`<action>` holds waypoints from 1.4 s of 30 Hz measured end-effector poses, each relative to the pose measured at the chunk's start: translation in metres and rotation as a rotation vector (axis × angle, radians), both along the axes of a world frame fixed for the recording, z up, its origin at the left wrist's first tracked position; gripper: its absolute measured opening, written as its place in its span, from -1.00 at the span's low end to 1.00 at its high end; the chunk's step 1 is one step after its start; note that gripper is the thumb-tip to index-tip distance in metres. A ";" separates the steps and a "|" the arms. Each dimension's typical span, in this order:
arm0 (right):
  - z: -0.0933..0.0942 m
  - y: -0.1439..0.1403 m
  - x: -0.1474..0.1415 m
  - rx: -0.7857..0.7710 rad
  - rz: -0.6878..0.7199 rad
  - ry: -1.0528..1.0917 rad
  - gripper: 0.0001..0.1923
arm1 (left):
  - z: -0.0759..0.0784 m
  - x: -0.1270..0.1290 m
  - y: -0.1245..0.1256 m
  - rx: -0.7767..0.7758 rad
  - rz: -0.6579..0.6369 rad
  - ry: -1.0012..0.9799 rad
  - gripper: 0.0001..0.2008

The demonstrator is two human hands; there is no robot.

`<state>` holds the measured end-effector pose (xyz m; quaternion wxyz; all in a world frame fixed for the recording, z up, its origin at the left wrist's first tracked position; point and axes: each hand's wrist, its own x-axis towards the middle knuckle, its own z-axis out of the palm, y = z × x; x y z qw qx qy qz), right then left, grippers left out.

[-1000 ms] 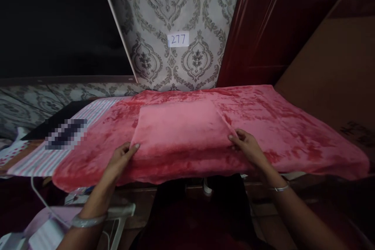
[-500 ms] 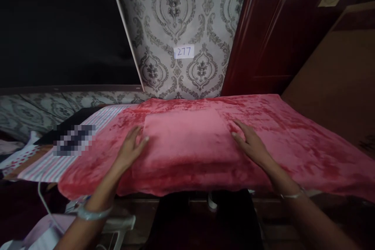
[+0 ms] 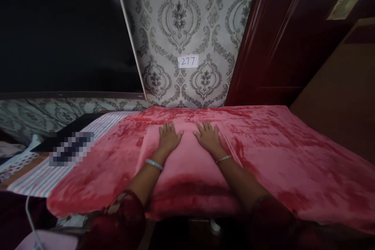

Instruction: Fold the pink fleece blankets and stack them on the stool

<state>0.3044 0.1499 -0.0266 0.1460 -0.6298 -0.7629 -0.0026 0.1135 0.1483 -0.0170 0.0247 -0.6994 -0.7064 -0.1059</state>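
A folded pink plush cloth lies in the middle of a larger pink plush blanket spread over the table. My left hand rests palm down on the far left part of the folded cloth, fingers spread. On its far right part lies my right hand, also flat with the fingers apart. Both thumbs point inward, with a strip of the cloth between them. Neither hand grips anything.
A striped cloth shows at the left, under the blanket, with a blurred dark object on it. A large black screen hangs at the back left. A paper label marked 277 is on the patterned wall.
Both hands have moved inward and away from me, from the sides of the folded cloth onto its top. The view has tilted slightly upward.
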 end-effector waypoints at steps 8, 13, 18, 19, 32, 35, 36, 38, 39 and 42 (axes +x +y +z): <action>-0.024 0.009 0.002 0.025 -0.002 -0.004 -0.41 | -0.023 -0.002 0.003 0.061 0.008 0.027 -0.25; -0.026 0.007 0.002 0.035 -0.013 -0.024 -0.43 | -0.022 0.000 0.000 0.055 0.047 0.076 -0.26; -0.025 0.004 0.001 0.058 -0.012 -0.037 -0.44 | -0.019 0.002 -0.005 0.049 0.050 0.070 -0.26; -0.024 0.003 0.001 0.059 -0.010 -0.040 -0.44 | -0.018 0.002 -0.006 0.050 0.054 0.069 -0.26; -0.019 -0.007 0.057 -0.085 -0.089 0.027 -0.39 | -0.001 -0.066 -0.027 -0.064 0.124 0.072 -0.28; -0.028 -0.008 0.062 -0.059 -0.073 0.092 -0.38 | -0.014 -0.074 -0.027 -0.031 0.118 0.011 -0.29; -0.031 -0.008 0.062 -0.050 -0.070 0.097 -0.38 | -0.019 -0.076 -0.027 -0.018 0.109 0.001 -0.30; -0.034 -0.007 0.061 -0.037 -0.068 0.092 -0.38 | -0.026 -0.078 -0.024 0.009 0.086 -0.002 -0.30; -0.036 -0.007 0.061 -0.029 -0.065 0.086 -0.38 | -0.029 -0.079 -0.023 0.024 0.080 0.002 -0.30; -0.039 -0.005 0.062 -0.004 -0.056 0.068 -0.37 | -0.033 -0.082 -0.021 0.060 0.076 0.022 -0.30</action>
